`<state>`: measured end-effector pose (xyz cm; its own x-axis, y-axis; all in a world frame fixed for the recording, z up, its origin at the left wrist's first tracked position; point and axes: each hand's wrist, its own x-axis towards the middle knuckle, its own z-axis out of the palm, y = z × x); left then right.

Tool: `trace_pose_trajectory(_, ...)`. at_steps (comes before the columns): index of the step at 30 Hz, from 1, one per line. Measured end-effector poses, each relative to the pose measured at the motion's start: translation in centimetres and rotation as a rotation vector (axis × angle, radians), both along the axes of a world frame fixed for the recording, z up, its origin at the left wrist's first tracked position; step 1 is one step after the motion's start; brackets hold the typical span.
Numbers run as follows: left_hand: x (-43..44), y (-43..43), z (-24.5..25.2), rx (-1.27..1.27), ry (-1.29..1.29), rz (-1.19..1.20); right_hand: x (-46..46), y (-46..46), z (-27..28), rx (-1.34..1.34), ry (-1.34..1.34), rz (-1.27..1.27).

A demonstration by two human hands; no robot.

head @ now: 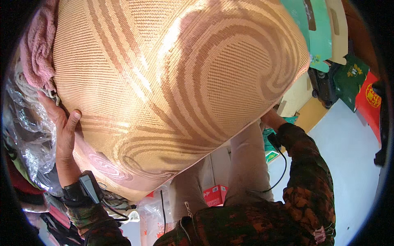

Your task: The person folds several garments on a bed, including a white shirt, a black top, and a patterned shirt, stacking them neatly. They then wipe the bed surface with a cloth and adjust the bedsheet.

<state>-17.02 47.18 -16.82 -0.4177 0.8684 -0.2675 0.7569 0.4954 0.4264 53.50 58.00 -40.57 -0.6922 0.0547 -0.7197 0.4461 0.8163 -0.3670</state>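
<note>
A large, woven fabric mat (172, 92), gold and brown with swirl patterns, spreads in front of me and fills the upper middle. My left hand (65, 126) rests at its left edge, thumb on the fabric and fingers reaching behind or beside the edge; how firmly it grips cannot be told. At the mat's lower right edge is my right hand (271, 119), its fingers hidden beneath the fabric. A pink towel-like cloth (38, 46) lies along the mat's left side, above my left hand.
Clear plastic wrapping (30, 132) is bunched at the left. Green cardboard (318, 33), a dark green bag (351, 77) and a red bag (369, 104) are at the right. A red box (215, 195) lies on the floor between my legs.
</note>
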Motion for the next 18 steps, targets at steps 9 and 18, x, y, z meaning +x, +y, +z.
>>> trace_pose_trajectory(9, 0.2, -0.4, 0.2, 0.010, -0.073, 0.035, -4.0, 11.6, 2.4, -0.531, -0.155, -0.561)
trace_pose_trajectory(18, 0.3, -0.6, 0.2, 0.011, 0.009, 0.005, -6.4, 9.3, 3.2, -0.692, -0.366, -0.980)
